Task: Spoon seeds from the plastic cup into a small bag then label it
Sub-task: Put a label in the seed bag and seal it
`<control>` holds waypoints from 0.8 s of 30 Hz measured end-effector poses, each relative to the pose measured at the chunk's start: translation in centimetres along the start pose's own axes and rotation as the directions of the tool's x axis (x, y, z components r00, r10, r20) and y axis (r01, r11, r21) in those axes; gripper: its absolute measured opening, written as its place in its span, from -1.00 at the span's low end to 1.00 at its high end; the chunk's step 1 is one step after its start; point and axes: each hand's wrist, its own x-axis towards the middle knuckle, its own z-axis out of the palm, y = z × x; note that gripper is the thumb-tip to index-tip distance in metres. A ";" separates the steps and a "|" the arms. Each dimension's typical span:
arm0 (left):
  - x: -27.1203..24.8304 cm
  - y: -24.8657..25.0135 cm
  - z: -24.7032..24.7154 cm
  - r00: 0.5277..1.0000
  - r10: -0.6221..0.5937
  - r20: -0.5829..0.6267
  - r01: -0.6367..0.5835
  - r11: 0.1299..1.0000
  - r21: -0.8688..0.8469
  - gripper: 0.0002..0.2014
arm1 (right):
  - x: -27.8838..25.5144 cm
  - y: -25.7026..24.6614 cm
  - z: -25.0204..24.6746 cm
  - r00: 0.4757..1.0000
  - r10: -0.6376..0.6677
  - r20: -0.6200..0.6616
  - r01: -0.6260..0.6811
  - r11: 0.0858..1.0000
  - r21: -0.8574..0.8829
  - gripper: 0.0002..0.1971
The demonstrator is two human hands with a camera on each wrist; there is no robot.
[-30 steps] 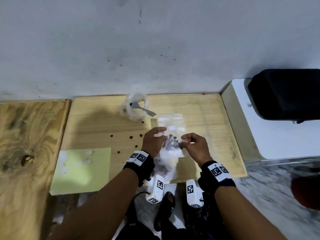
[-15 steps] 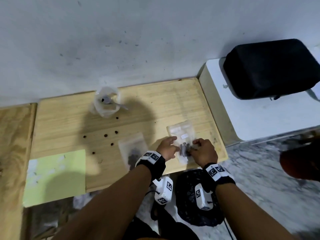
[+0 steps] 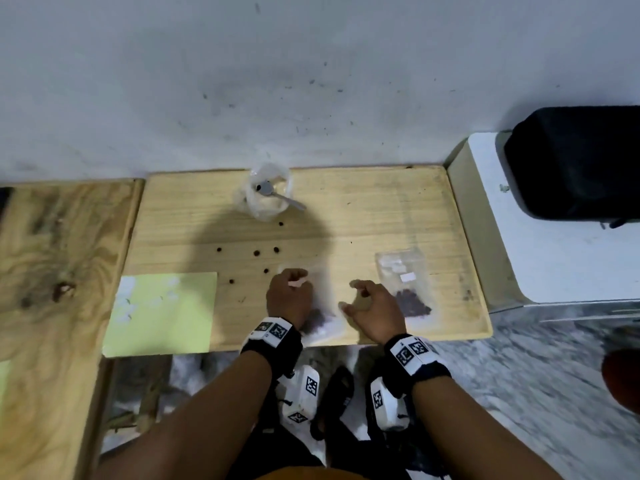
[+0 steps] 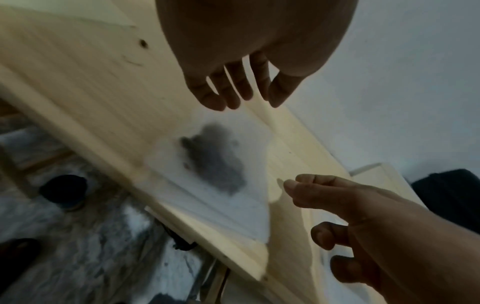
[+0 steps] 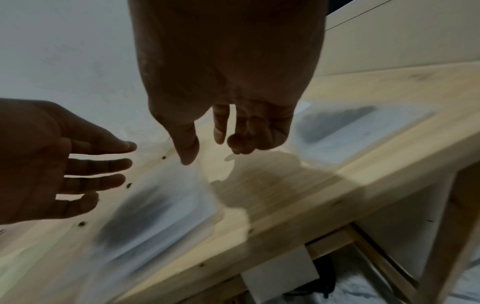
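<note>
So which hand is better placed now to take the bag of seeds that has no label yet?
Probably the left hand. It hovers open directly over the unlabelled bag, while the right hand, also empty, sits beside it, between that bag and the labelled bag.

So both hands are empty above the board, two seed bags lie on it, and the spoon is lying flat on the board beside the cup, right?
Not quite. The spoon is not on the board: the head view shows its bowl inside the cup, the handle sticking out over the rim. The rest holds: the left hand and right hand hold nothing, and two bags lie there, one between the hands, one further right.
</note>
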 end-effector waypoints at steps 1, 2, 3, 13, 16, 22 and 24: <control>0.2 -0.7 -0.8 0.999 -0.020 -0.026 0.021 0.999 0.029 -0.81 | 0.1 -0.5 0.8 0.999 0.012 0.034 -0.010 0.999 -0.034 -0.40; 0.4 -1.3 -1.6 0.998 -0.048 -0.027 0.049 0.997 0.052 -0.79 | 0.2 -1.1 1.6 0.998 0.027 0.059 -0.023 0.997 -0.069 -0.31; 0.5 -1.9 -2.0 0.997 -0.073 -0.009 0.073 0.995 0.069 -0.75 | 0.2 -1.5 2.3 0.996 0.042 0.074 -0.035 0.995 -0.096 -0.24; 0.3 -3.1 -3.1 0.976 -0.144 0.162 0.140 0.989 0.037 -0.62 | -0.5 -3.5 4.1 0.998 0.064 0.013 -0.061 0.990 -0.129 -0.74; 0.2 -3.3 -3.2 0.982 -0.131 0.138 0.131 0.991 0.013 -0.63 | -0.7 -3.4 4.7 0.998 0.059 -0.038 -0.063 0.991 -0.115 -0.51; -0.4 -3.9 -3.3 0.990 -0.108 0.090 0.107 0.994 0.019 -0.72 | -1.2 -3.5 4.9 0.992 0.060 -0.113 -0.070 0.994 -0.089 -0.35; -0.6 -4.0 -3.2 0.990 -0.102 0.098 0.104 0.995 -0.013 -0.75 | -1.4 -3.5 4.8 0.991 0.059 -0.117 -0.070 0.994 -0.086 -0.38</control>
